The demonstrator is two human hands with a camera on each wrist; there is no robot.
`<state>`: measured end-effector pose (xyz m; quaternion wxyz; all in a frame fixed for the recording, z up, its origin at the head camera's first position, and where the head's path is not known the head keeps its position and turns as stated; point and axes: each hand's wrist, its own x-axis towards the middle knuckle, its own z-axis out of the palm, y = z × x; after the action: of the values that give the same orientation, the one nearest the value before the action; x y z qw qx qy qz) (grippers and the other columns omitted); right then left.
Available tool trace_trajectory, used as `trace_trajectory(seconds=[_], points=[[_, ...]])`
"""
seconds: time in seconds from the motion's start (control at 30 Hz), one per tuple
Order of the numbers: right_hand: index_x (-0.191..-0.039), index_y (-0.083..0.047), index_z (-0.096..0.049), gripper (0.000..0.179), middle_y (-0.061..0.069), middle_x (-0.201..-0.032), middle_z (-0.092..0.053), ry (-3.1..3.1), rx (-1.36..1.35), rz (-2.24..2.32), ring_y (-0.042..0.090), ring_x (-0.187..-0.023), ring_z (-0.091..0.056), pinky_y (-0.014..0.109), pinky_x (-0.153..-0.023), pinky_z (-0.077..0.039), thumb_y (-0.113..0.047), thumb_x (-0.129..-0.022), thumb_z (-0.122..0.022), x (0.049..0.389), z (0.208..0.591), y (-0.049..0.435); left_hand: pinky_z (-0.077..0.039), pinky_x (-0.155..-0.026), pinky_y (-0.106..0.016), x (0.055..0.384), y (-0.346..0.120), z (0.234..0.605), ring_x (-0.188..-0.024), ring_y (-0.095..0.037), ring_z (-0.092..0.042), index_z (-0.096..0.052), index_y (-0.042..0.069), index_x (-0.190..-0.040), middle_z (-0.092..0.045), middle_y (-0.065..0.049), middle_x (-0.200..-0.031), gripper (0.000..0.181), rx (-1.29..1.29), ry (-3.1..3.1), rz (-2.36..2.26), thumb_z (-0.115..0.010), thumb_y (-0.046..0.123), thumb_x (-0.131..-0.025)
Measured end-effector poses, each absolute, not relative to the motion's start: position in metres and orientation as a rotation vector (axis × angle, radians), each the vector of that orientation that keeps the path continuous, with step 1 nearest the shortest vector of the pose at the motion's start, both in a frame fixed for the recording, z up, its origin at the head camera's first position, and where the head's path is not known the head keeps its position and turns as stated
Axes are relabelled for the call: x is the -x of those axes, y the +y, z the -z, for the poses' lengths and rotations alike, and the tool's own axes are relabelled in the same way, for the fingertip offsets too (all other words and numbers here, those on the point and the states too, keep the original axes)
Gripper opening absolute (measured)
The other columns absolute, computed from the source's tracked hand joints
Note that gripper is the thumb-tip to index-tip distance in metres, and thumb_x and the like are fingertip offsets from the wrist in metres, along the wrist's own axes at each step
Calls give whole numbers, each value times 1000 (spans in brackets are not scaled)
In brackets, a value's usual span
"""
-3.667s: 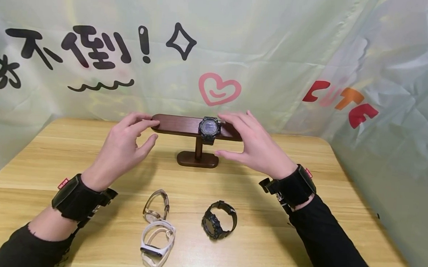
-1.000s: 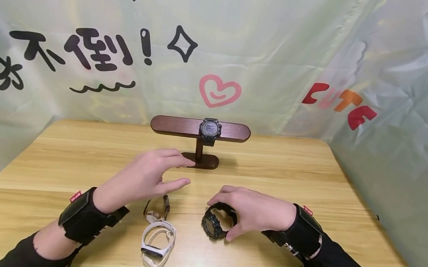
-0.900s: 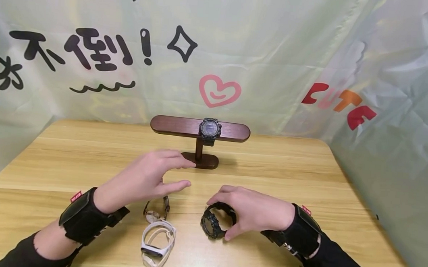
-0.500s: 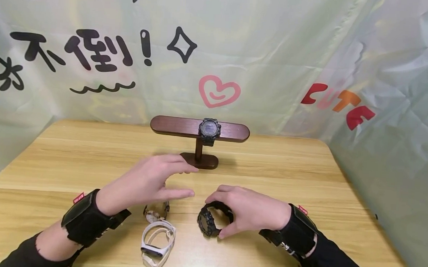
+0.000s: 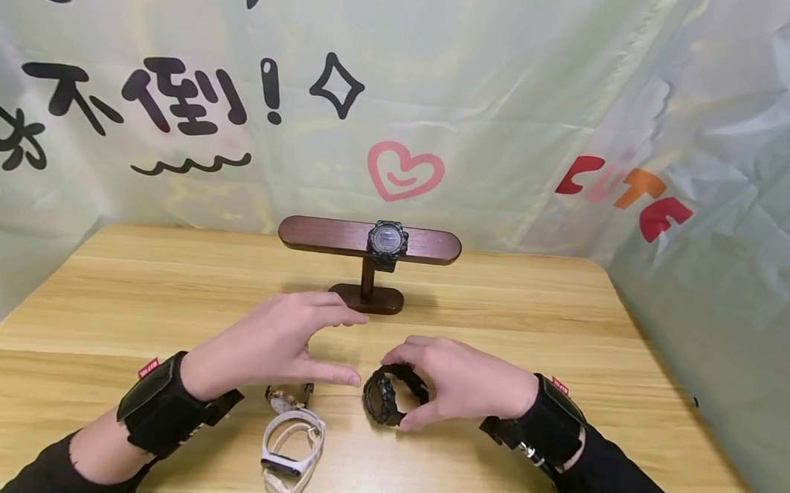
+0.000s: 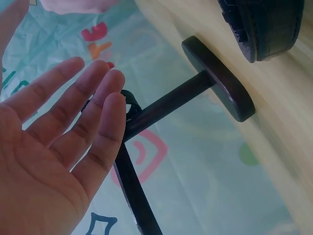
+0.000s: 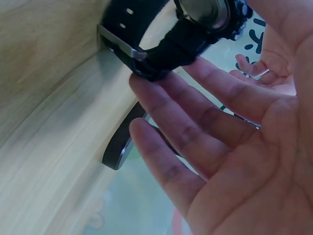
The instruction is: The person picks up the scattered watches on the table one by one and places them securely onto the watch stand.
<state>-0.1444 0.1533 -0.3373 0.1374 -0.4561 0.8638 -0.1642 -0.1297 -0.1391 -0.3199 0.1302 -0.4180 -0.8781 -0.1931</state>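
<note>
My right hand [image 5: 458, 380] pinches a black sports watch [image 5: 379, 400] by its strap, thumb on the near side and fingers on the far side. In the right wrist view the fingertips press the strap [image 7: 181, 43] near its metal buckle. My left hand [image 5: 276, 341] is held out with relaxed, mostly straight fingers and nothing in them, its thumb tip just left of the watch. Behind the hands stands a dark wooden watch stand [image 5: 325, 235], with another black digital watch [image 5: 387, 239] strapped round its bar, right of the middle.
A white fitness band [image 5: 283, 462] lies on the wooden table [image 5: 539, 314] at the front. Beyond it a gold-toned watch [image 5: 283, 399] is partly hidden under my left hand. A printed cloth [image 5: 510, 96] hangs behind and at the right side.
Both hands have come down from the stand toward the front. My right hand has gripped the black sports watch and shifted it slightly left and away from me. My left hand has moved right.
</note>
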Motion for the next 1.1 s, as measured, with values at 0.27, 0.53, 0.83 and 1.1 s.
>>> trace_trajectory(seconds=[0.27, 0.53, 0.83, 1.1], points=[[-146, -12, -62, 75, -2, -140, -69, 2587, 1411, 625, 16, -129, -67, 39, -111, -58, -45, -85, -91, 150, 334, 157, -64, -87, -31, 130, -139, 320, -105, -7, -72, -71, 20, -140, -74, 6, -123, 72, 1203, -2558, 594, -83, 65, -85], [-150, -18, -60, 78, -2, -144, -67, 2729, 1357, 765, 16, -133, -66, 40, -114, -57, -46, -84, -92, 151, 328, 158, -65, -94, -35, 130, -139, 318, -111, -11, -72, -62, 18, -150, -71, 2, -135, 86, 1176, -2565, 605, -82, 68, -84], [-149, -16, -59, 79, -4, -140, -68, 2787, 1339, 982, 14, -127, -68, 41, -110, -59, -41, -83, -94, 153, 328, 159, -64, -98, -38, 130, -139, 316, -116, -17, -72, -56, 16, -155, -71, -1, -133, 90, 1173, -2537, 656, -86, 62, -84], [-147, -16, -60, 78, -5, -142, -68, 2808, 1332, 1163, 13, -125, -69, 37, -109, -59, -36, -81, -96, 151, 327, 155, -63, -103, -38, 130, -136, 316, -120, -19, -71, -55, 11, -155, -69, -4, -136, 91, 1194, -2432, 750, -91, 52, -83]])
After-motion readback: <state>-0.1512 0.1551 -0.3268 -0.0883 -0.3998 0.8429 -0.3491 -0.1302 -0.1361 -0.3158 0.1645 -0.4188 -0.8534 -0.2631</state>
